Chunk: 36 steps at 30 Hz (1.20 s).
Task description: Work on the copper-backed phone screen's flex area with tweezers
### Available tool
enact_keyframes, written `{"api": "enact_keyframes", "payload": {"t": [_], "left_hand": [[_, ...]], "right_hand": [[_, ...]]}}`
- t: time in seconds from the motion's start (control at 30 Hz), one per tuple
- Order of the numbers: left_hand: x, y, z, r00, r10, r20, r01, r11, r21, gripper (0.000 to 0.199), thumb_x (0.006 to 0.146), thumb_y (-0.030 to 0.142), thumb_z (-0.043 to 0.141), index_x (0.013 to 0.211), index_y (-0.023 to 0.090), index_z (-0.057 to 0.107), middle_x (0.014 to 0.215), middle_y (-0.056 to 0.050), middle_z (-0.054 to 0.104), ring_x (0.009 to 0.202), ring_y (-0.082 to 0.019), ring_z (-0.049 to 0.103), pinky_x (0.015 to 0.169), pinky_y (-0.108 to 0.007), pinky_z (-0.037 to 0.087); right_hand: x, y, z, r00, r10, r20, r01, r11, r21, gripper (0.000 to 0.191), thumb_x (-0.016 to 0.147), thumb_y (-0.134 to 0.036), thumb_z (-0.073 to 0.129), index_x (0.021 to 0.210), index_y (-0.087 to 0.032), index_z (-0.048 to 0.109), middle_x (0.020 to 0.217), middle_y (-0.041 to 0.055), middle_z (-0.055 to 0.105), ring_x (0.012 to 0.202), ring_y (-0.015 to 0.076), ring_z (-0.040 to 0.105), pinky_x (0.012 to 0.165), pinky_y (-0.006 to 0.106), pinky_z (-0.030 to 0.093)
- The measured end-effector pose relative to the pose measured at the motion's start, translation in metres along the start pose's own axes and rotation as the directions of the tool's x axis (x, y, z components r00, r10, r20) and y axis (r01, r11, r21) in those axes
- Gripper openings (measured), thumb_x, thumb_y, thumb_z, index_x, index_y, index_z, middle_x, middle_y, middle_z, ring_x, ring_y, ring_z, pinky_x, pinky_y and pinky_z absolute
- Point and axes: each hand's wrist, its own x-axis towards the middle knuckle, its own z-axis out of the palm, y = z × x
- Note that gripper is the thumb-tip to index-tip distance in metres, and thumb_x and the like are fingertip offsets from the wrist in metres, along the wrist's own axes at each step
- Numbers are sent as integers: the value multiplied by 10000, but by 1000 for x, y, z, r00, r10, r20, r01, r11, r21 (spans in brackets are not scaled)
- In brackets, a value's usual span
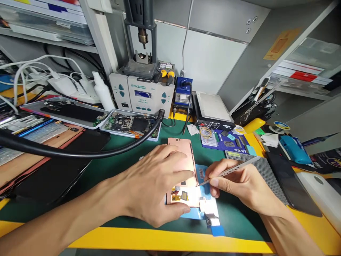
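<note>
A copper-pink phone panel (181, 145) lies on a blue film sheet (195, 213). My left hand (157, 179) is spread across the panel and holds it down, thumb near the lower edge and fingertips on the face. In my right hand (231, 177) are slim metal tweezers (239, 166) with holes along the body, pinched between thumb and fingers. Their tip touches or nearly touches the panel's right edge. A small square chip on a gold flex cable (183, 195) shows near the thumb. Silvery flex pieces with a blue tab (217, 230) stick out at the lower right.
A thick black hose (106, 153) arches over the left side from a grey soldering station (144, 94). Opened phones (133, 122) lie behind my left hand, and black panels (58, 167) at the left. A perforated grey plate (266, 174) sits beside my right hand.
</note>
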Motion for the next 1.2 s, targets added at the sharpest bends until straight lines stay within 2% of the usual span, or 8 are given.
{"api": "enact_keyframes", "payload": {"t": [0.2,0.33,0.53,0.8,0.97,1.2], "left_hand": [[-1,-1,1,1000,10,13,-10,1000,16,376,902,491,701,1193,253,690,1211,-65,603,1257,-341,497,1060,-513,446],[-2,0,2,1000,-3,15,2,1000,29,378,901,506,700,1186,258,692,1224,-64,602,1227,-339,502,1058,-524,450],[-2,-1,1,1000,3,31,-3,1000,5,359,904,513,700,1154,256,703,1175,-59,602,1163,-318,519,976,-488,484],[-1,-2,-1,1000,18,24,-18,1000,7,332,891,484,715,1125,247,710,1132,-50,605,1118,-300,519,978,-486,477],[-1,-2,1,1000,19,4,-19,1000,-1,322,885,474,724,1124,259,708,1150,-40,607,1125,-293,516,1014,-489,458],[-1,-2,3,1000,20,-3,-20,1000,-8,331,886,488,719,1127,262,718,1166,-45,608,1152,-298,517,1026,-492,464]], "right_hand": [[1,3,-1,1000,-18,-3,18,999,-29,80,937,-307,832,872,-266,809,740,5,774,673,172,706,677,289,586],[0,2,0,999,-23,-29,21,998,-51,71,920,-309,848,866,-272,822,753,7,774,661,167,703,673,286,587],[-1,2,1,998,-44,-55,40,996,-77,84,905,-322,859,848,-269,828,719,23,773,702,199,713,686,307,592],[0,4,0,997,-58,-44,54,994,-90,53,912,-309,852,873,-278,836,741,12,777,699,186,704,705,304,585],[-1,3,0,998,-56,-41,52,995,-89,62,909,-312,852,856,-288,830,719,13,779,743,203,706,717,306,578],[3,3,0,999,-39,-36,36,997,-65,88,900,-318,858,832,-280,816,719,11,781,708,193,710,697,294,568]]}}
